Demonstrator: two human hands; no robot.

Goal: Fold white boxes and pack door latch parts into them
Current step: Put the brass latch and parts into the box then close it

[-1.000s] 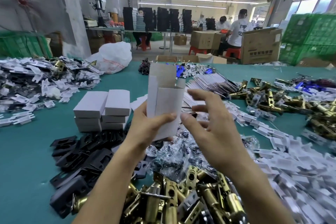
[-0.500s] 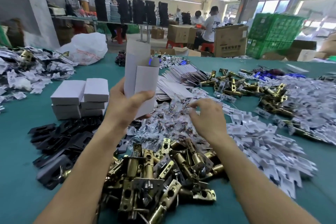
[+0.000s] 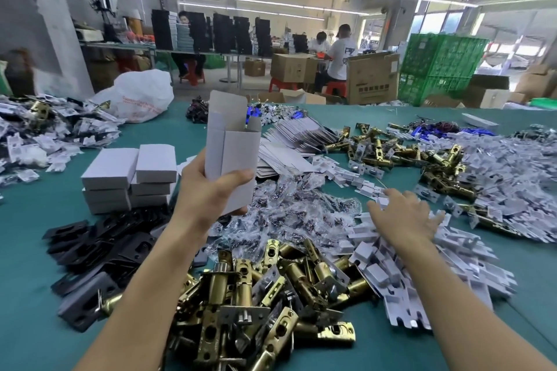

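The teal surface (image 3: pixel 36 250) runs past the frame edges, with bare room left of the left hand (image 3: pixel 211 190). Brass latches (image 3: pixel 256 295) heap below both hands, partly cut off at the bottom. The left hand grips a white box (image 3: pixel 232 141) upright, top flap open, its base hidden behind the fingers. The right hand (image 3: pixel 404 217) is spread flat over white card inserts (image 3: pixel 422 274); contact is unclear.

Bench (image 3: pixel 27 250), teal top.
- Near edge: heap of brass latches (image 3: pixel 256 295), with black plates (image 3: pixel 99 247) to its left and white card inserts (image 3: pixel 407 274) to its right.
- Middle: clear screw bags (image 3: pixel 295 214); two stacks of closed white boxes (image 3: pixel 129 178); fanned flat box blanks (image 3: pixel 295 135).
- Far right: second latch heap (image 3: pixel 391 150) among white pieces.
- Far left: bagged parts (image 3: pixel 45 132); white sack (image 3: pixel 138 96).
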